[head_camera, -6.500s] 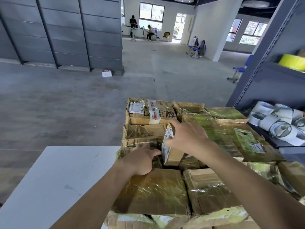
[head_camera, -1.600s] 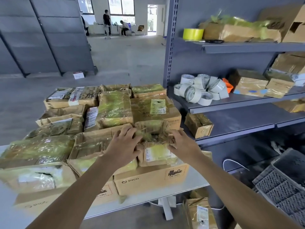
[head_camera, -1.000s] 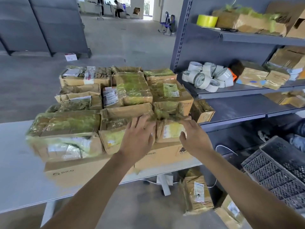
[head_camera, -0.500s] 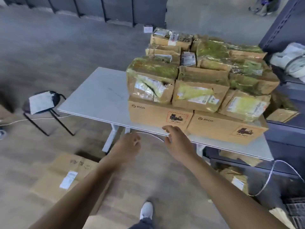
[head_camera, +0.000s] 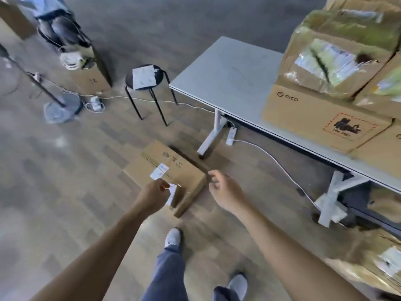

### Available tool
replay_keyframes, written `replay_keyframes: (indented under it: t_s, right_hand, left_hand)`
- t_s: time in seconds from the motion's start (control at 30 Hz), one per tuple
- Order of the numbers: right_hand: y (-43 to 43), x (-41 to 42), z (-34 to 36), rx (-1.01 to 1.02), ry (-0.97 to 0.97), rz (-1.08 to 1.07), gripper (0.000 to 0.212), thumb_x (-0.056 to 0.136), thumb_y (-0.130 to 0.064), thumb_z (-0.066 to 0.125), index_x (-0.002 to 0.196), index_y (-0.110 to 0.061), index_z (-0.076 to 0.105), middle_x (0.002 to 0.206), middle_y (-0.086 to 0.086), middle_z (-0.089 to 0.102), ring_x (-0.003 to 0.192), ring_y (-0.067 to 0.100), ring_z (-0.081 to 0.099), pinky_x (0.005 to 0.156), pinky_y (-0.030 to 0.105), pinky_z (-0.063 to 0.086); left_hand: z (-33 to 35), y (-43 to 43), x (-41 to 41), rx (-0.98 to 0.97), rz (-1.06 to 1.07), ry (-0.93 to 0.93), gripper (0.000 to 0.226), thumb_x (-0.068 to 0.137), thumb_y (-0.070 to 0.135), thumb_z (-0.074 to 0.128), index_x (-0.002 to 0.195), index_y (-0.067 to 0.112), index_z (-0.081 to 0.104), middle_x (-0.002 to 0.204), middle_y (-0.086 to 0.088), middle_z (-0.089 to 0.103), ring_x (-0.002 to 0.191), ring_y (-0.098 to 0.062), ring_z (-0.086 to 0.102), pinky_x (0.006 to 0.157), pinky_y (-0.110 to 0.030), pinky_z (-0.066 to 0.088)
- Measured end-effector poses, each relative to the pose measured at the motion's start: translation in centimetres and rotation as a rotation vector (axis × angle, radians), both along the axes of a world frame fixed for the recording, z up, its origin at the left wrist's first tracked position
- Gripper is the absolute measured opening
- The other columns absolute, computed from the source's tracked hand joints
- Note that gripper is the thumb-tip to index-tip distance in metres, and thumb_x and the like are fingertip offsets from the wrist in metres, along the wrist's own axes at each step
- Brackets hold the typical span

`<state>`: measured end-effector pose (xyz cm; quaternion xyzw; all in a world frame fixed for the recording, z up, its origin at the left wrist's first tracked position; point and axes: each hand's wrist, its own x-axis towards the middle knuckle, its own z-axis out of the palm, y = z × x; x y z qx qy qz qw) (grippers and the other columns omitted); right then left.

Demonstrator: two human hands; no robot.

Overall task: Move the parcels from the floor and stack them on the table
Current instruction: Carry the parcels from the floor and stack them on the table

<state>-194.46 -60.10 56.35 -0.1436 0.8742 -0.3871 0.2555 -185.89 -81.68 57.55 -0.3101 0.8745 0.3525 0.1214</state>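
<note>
A flat brown cardboard parcel with white labels lies on the wooden floor in front of my feet. My left hand hovers over its near corner, fingers loosely curled, holding nothing. Just right of the parcel's edge is my right hand, fingers relaxed and empty. The white table stands at the right. It carries a stack of parcels: a large PICO box at the bottom and taped brown parcels on top.
A black stool with a paper on it stands left of the table. A white cable and power strip lie by the table leg. A stand base, a person's legs and a tall box are at the back left. More wrapped parcels lie at the lower right.
I have turned from the table toward the floor. Both hands left the stacked parcels, dropped and now reach down to the flat parcel on the floor.
</note>
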Motion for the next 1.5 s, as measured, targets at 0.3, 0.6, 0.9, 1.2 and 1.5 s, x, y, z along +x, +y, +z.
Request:
replay_keyframes:
  t_s: [0.3,0.6,0.9,1.2,1.5]
  right_hand:
    - [-14.3,-0.7,-17.0,0.148,-0.339,-0.045,0.041,0.097,-0.025,0.047,0.137,-0.014,0.05,0.131,0.003,0.061,0.119,0.02,0.056,0.095,0.025,0.042]
    - [-23.7,-1.3,-41.8,0.186,-0.508,-0.099,0.052,0.095,-0.023,0.049,0.146,-0.015,0.039,0.145,0.004,0.049,0.131,0.018,0.047,0.093,0.02,0.033]
    - [-25.0,0.4,-51.6,0.071,-0.583,-0.178,0.037,0.083,-0.02,0.052,0.117,-0.032,0.055,0.112,-0.011,0.065,0.095,0.014,0.063,0.075,0.028,0.049]
    - [-15.3,-2.9,-33.9,-0.074,-0.457,-0.466,0.042,0.07,-0.036,0.059,0.109,-0.045,0.044,0.108,-0.019,0.062,0.099,0.004,0.062,0.084,0.03,0.049]
    - [3.0,-4.3,-7.3,-0.193,-0.173,-0.438,0.086,0.073,-0.024,0.065,0.132,-0.068,0.02,0.128,-0.011,0.052,0.106,-0.004,0.058,0.093,0.028,0.052]
  left_hand:
    - [-18.1,-12.5,-3.2,0.273,0.098,-0.28,0.02,0.084,0.014,0.052,0.101,0.019,0.061,0.093,-0.006,0.064,0.092,-0.028,0.064,0.078,-0.039,0.054]
    - [-43.6,-19.6,-6.8,0.092,-0.041,-0.401,0.048,0.087,0.012,0.045,0.134,0.013,0.046,0.136,-0.008,0.047,0.112,-0.026,0.052,0.075,-0.024,0.039]
    - [-52.8,-19.9,-7.8,0.321,0.167,-0.465,0.043,0.084,0.012,0.059,0.125,0.01,0.049,0.109,-0.008,0.057,0.096,-0.028,0.058,0.076,-0.037,0.054]
    - [-34.9,-11.9,-11.0,0.698,0.184,-0.248,0.08,0.064,0.003,0.085,0.124,0.023,0.037,0.104,-0.002,0.06,0.088,-0.019,0.065,0.06,-0.039,0.06]
    - [-8.8,4.6,-15.0,0.447,-0.462,0.048,0.102,0.042,0.023,0.085,0.133,0.029,0.039,0.113,0.013,0.054,0.112,-0.01,0.05,0.088,-0.029,0.048]
